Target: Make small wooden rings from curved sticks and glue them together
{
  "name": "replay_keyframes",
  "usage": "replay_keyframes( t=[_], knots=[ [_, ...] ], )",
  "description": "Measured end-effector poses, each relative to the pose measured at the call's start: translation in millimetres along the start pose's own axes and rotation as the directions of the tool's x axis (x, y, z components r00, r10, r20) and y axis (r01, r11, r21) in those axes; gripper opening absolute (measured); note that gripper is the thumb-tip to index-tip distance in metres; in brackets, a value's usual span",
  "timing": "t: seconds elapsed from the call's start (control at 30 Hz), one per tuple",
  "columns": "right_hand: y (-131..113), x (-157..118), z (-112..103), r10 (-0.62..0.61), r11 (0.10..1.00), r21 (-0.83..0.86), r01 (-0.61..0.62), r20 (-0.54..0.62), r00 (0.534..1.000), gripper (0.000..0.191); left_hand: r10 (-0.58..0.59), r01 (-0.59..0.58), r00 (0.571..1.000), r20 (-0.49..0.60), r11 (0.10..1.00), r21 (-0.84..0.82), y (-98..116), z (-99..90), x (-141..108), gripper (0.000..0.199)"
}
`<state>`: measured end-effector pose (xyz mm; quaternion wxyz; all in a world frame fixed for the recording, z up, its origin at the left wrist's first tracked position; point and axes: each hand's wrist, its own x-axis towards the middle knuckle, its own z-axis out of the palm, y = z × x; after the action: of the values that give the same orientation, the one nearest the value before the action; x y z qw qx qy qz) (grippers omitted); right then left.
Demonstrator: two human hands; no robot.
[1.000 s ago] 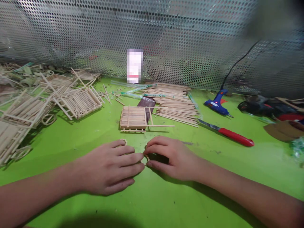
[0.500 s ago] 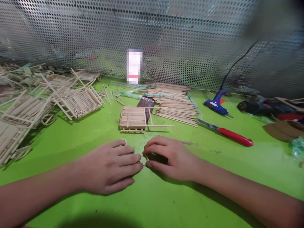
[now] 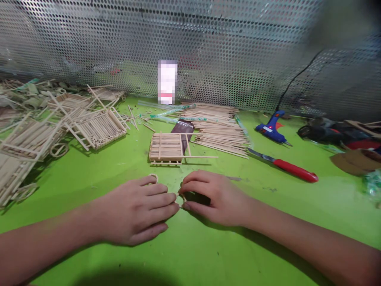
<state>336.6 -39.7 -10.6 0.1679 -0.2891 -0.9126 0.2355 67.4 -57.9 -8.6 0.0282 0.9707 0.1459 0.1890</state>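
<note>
My left hand (image 3: 139, 210) lies palm down on the green table, fingers stretched out, its fingertips on the left part of a small wooden ring (image 3: 180, 195). The thumb and fingertips of my right hand (image 3: 214, 196) are closed round the right side of that ring. A second small ring (image 3: 154, 176) shows partly behind the fingers of my left hand. Beyond the hands, a small cart of thin sticks (image 3: 166, 147) rests partly on a dark brown block (image 3: 181, 128).
Several stick carts (image 3: 102, 129) are heaped at the left. Behind the cart lies a pile of thin sticks (image 3: 220, 131). To the right are a blue glue gun (image 3: 272, 129) and a red-handled knife (image 3: 294, 170). A perforated metal screen (image 3: 223, 51) stands behind.
</note>
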Motion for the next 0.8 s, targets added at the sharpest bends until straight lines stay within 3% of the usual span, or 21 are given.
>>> replay_keyframes(
  t=[0.8],
  knots=[
    [1.9,-0.9,-0.3,0.013,1.0,0.006,-0.013,0.021,1.0,0.026,0.001,-0.002,1.0,-0.025,0.999,-0.045,-0.5,0.9,-0.8,0.029]
  ],
)
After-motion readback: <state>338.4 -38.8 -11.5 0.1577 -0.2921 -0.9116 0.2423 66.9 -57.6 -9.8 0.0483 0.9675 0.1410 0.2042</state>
